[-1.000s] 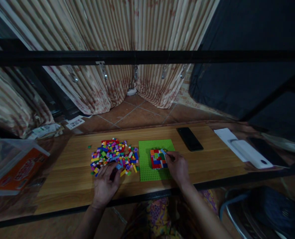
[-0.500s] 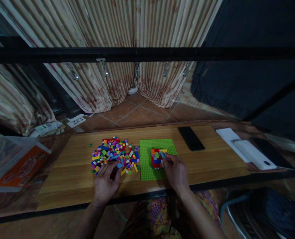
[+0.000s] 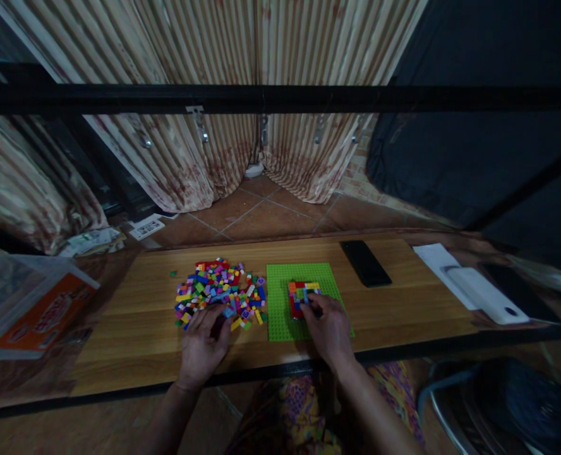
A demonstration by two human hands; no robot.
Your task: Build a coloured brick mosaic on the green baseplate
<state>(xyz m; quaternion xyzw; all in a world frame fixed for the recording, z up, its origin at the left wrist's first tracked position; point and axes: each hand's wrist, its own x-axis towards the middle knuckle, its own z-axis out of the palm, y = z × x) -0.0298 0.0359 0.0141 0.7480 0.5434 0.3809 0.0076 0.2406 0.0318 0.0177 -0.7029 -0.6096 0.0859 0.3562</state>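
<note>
My right hand (image 3: pixel 330 328) pinches a small blue brick (image 3: pixel 305 295) over the block build. This low square build (image 3: pixel 295 287) of red, orange, yellow and blue bricks stands on a green studded baseplate (image 3: pixel 278 316); the fingers cover its right side. At the front edge of a loose pile of coloured bricks (image 3: pixel 214 284), my left hand (image 3: pixel 203 344) rests with curved fingers and the thumb apart from them. A light blue brick (image 3: pixel 229 312) lies by its fingertips, and no grip on it shows.
The wooden table (image 3: pixel 133 316) carries a black phone (image 3: pixel 364 262) right of the baseplate. Further right are paper (image 3: pixel 434 259) and a white device (image 3: pixel 484 294). A clear box with an orange label (image 3: pixel 46 316) is at the left. A black bar (image 3: pixel 280 99) crosses beyond the table.
My right hand has shifted slightly left over the build, with the blue brick now nearer its middle. My left hand stays by the pile. The view has tilted a little.
</note>
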